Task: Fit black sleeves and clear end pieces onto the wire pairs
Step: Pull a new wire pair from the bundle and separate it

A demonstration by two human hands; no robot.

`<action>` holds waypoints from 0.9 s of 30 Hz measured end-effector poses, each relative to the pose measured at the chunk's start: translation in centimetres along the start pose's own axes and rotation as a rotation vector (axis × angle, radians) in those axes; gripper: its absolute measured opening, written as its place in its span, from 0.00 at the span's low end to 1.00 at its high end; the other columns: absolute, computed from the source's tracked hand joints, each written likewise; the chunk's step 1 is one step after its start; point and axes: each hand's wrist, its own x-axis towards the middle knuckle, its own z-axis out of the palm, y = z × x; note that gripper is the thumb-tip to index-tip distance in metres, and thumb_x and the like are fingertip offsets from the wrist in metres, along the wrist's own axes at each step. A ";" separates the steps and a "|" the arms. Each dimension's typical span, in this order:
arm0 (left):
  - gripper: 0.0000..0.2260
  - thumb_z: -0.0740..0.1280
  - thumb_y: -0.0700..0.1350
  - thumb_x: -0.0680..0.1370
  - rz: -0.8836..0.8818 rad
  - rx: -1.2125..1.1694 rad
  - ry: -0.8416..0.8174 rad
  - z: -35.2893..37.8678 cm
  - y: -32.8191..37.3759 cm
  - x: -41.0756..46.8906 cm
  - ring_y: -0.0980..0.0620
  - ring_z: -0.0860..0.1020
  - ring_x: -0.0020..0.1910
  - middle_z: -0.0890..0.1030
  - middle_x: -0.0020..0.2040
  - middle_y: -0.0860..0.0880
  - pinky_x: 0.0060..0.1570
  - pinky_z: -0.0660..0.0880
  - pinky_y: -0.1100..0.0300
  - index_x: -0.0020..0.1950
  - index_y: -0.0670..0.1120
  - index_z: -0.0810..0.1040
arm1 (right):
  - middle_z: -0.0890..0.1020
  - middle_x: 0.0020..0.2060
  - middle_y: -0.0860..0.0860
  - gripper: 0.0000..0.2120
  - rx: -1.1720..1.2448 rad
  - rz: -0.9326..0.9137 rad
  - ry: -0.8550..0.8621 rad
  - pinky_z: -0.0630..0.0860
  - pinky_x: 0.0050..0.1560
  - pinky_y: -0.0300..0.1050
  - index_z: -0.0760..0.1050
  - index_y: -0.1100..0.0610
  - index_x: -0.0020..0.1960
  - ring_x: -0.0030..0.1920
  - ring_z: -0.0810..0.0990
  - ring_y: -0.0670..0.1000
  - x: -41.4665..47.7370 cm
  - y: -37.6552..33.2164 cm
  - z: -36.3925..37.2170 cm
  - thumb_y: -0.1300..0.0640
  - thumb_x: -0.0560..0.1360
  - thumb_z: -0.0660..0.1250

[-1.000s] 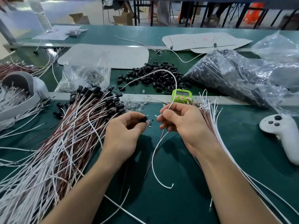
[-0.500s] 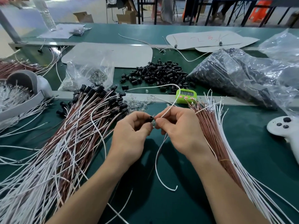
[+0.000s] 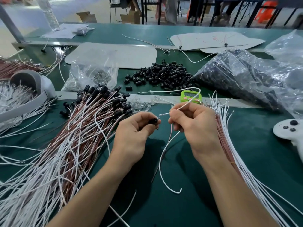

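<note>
Green workbench [image 3: 196, 202], wire-assembly station.
Left hand [image 3: 132, 133] pinching black sleeve [image 3: 153, 120]; right hand [image 3: 195, 128] gripping white wire [image 3: 164, 114], tip just beside sleeve, apart; loose sleeve pile [image 3: 160, 74] behind; sleeved wire bundle [image 3: 78, 128] at left.

No legible text. Scribbles on white sheet [image 3: 213, 41] unreadable; green timer [image 3: 191, 96] display blurred.

Blk sleeve [image 3: 152, 121], white wire [image 3: 161, 154], green mat [image 3: 180, 207], lime timer [image 3: 191, 96], white controller [image 3: 288, 131]
</note>
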 end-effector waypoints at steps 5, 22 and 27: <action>0.15 0.68 0.25 0.75 0.036 -0.088 -0.056 -0.1 0.3 0.0 0.56 0.84 0.46 0.87 0.44 0.49 0.52 0.79 0.65 0.47 0.44 0.85 | 0.81 0.29 0.53 0.04 0.028 -0.029 -0.042 0.70 0.30 0.36 0.82 0.55 0.38 0.27 0.74 0.49 -0.1 -0.4 0.1 0.62 0.70 0.71; 0.14 0.75 0.32 0.70 0.011 -0.163 -0.144 -1.1 0.3 0.2 0.56 0.78 0.67 0.83 0.63 0.52 0.65 0.74 0.58 0.45 0.51 0.89 | 0.80 0.28 0.49 0.06 -0.021 -0.212 -0.088 0.70 0.32 0.34 0.80 0.56 0.37 0.29 0.75 0.45 -0.6 -1.3 -0.2 0.65 0.70 0.71; 0.15 0.75 0.31 0.72 0.002 -0.044 -0.107 -1.3 0.1 0.2 0.56 0.78 0.68 0.83 0.64 0.53 0.72 0.70 0.48 0.46 0.51 0.89 | 0.79 0.28 0.43 0.08 -0.216 -0.283 -0.121 0.70 0.32 0.34 0.80 0.51 0.36 0.29 0.75 0.42 -1.0 -1.3 -0.1 0.63 0.70 0.73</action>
